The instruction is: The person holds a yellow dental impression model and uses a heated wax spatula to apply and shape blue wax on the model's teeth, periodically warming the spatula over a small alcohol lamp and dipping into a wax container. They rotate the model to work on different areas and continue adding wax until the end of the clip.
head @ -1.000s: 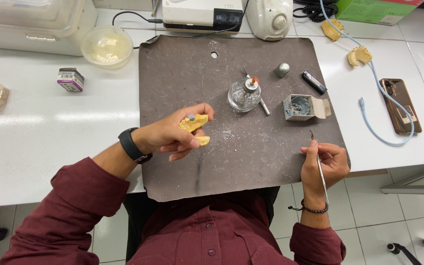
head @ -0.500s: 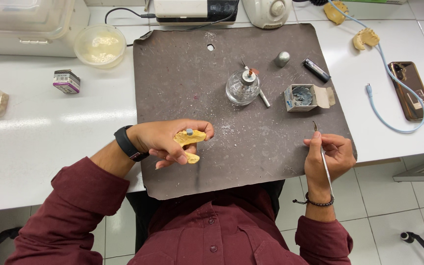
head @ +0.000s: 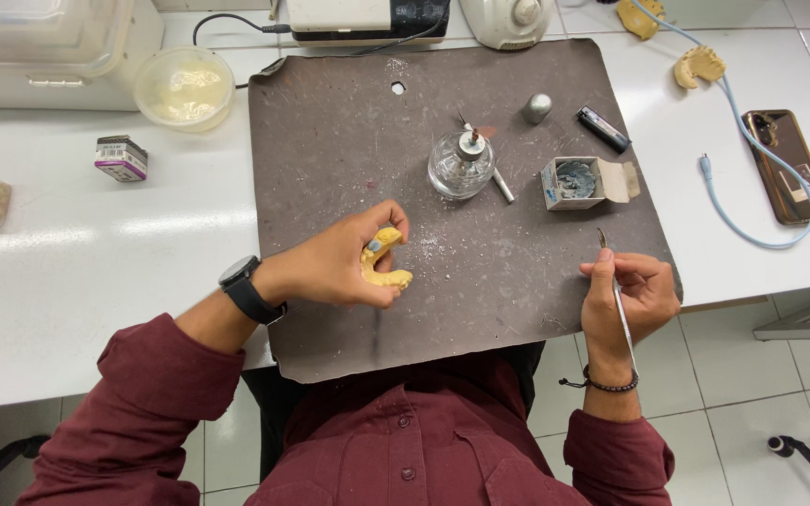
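My left hand (head: 335, 262) grips a yellow plaster dental cast (head: 384, 261) just above the dark grey work mat (head: 349, 131); a small blue spot shows on the cast's top. My right hand (head: 626, 295) holds a thin metal carving tool (head: 615, 286) at the mat's right edge, its tip pointing up and away from me. Farther back on the mat stand a glass spirit lamp (head: 461, 164) and an open small box of dark wax (head: 581, 181).
A metal cap (head: 537, 108), a black lighter (head: 602, 128) and a white stick (head: 502, 186) lie on the mat. On the white table: a phone (head: 786, 165) with pale blue cable (head: 742, 150), another cast (head: 697, 66), a plastic bowl (head: 184, 86), a small jar (head: 121, 156).
The view has shifted slightly. My left hand with the cast has turned a little and stays over the mat. My right hand still holds the tool at the mat's edge.
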